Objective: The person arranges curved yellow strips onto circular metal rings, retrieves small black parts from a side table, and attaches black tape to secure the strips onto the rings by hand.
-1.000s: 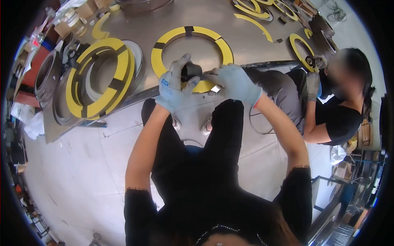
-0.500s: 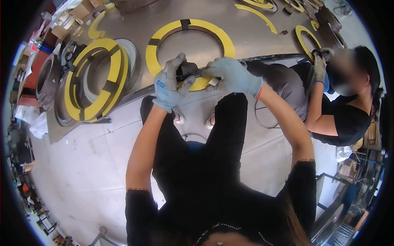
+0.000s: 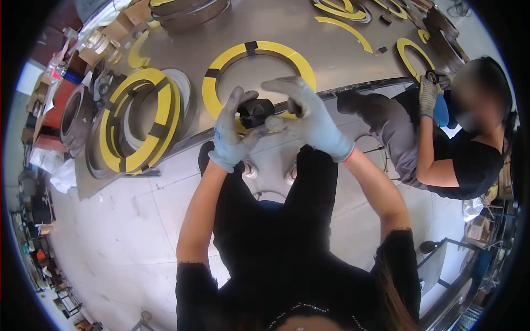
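Note:
My left hand (image 3: pixel 231 135), in a grey-blue work glove, is closed around a roll of black tape (image 3: pixel 255 113). My right hand (image 3: pixel 312 118), gloved the same way, is beside the roll with its fingers spread and curved; its thumb is close to the tape, and I cannot tell whether they touch. Behind both hands a yellow ring (image 3: pixel 279 48) lies at the table's near edge, wrapped with black patches at its top and left. My hands hide part of its near side.
Yellow-faced rings (image 3: pixel 112 149) lean in a stack at left on the metal table (image 3: pixel 287 22). Loose yellow arcs (image 3: pixel 353 33) lie farther back. At right a seated co-worker's gloved hands (image 3: pixel 428 96) hold a black roll at another yellow ring (image 3: pixel 406 49). Boxes (image 3: pixel 117 27) crowd the far left.
My right hand has opened from a pinch beside the tape roll, its fingers now spread. The left hand keeps the roll. The view has shifted, so the table sits lower.

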Demonstrator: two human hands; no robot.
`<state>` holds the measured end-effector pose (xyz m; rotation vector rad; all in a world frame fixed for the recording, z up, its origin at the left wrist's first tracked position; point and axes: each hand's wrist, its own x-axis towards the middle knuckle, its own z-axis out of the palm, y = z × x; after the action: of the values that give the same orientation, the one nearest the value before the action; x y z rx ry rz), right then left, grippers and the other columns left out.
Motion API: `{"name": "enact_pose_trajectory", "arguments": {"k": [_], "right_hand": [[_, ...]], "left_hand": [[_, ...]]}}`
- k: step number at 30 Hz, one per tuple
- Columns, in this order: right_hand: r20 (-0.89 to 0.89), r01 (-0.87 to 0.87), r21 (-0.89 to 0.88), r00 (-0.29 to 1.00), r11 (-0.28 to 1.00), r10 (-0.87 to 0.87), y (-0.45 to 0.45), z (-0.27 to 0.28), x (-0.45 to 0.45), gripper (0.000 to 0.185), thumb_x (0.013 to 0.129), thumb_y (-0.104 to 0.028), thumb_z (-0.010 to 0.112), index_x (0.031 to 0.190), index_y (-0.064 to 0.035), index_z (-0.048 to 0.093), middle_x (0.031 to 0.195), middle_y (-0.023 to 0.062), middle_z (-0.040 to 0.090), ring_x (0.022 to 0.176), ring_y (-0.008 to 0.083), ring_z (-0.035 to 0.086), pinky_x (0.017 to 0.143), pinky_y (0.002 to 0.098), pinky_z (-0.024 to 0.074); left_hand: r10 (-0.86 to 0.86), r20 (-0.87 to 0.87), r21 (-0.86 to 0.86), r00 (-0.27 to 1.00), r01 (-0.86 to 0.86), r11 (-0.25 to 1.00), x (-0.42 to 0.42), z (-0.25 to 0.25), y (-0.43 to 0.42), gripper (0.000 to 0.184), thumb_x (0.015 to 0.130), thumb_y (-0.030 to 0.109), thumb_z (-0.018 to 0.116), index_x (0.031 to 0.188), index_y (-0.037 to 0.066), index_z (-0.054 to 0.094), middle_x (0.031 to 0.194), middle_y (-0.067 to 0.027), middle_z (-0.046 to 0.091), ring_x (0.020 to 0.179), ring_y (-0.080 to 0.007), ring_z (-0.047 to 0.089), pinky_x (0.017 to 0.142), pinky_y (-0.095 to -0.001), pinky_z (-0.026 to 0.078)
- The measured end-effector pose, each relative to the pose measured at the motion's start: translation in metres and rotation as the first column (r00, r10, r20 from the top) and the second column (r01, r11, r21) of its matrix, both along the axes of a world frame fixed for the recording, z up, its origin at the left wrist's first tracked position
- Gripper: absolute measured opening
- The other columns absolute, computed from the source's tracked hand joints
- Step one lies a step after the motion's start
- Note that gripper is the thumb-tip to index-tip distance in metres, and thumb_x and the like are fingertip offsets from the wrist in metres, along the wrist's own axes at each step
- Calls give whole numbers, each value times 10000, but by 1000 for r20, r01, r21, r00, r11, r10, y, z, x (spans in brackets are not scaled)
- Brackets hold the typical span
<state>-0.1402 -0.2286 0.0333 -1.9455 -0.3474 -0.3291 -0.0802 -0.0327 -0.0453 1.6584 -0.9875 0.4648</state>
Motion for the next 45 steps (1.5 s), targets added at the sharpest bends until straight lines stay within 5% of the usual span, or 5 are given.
{"name": "enact_pose_trajectory", "arguments": {"k": [7,12,22,33,45], "right_hand": [[-39,-98,327,992,940,117,7,-15,-6,271,767,9,738,1027,-56,699,1113,81,571,905,174,561,783,291,478],[418,123,-173,908,977,-40,8,-16,-15,323,661,32,685,955,-82,616,1044,102,581,912,290,566,773,373,461],[319,149,-482,948,864,15,5,-66,-29,243,677,-71,695,903,-118,619,1038,53,584,949,291,577,775,408,450],[191,55,-640,977,766,90,-31,-39,6,505,697,-273,777,1170,-147,654,1053,63,611,943,260,612,811,392,490],[-7,-218,-776,941,592,337,-57,-44,39,410,738,-266,736,1126,-138,699,980,34,659,923,253,616,852,377,493]], "left_hand": [[-7,19,-7,1000,7,1000,-22,11,-7,1037,679,-5,814,1532,48,227,1281,-223,593,1113,-346,634,948,-399,512],[-71,-329,-163,942,18,986,-54,18,-25,838,809,-15,736,1503,40,269,1239,-160,586,1109,-238,605,972,-364,488],[-294,-940,-252,-174,-224,941,-114,-8,-45,292,912,365,650,1075,152,535,806,-24,599,704,-163,658,520,-325,502],[-489,-734,-606,471,-129,785,-65,-36,-46,432,865,126,737,1247,56,546,1107,-39,649,973,-158,644,862,-320,516],[-447,-731,-640,515,-293,710,-61,-57,-59,424,865,174,773,1218,50,575,1078,-39,667,904,-135,651,803,-288,531]]}}
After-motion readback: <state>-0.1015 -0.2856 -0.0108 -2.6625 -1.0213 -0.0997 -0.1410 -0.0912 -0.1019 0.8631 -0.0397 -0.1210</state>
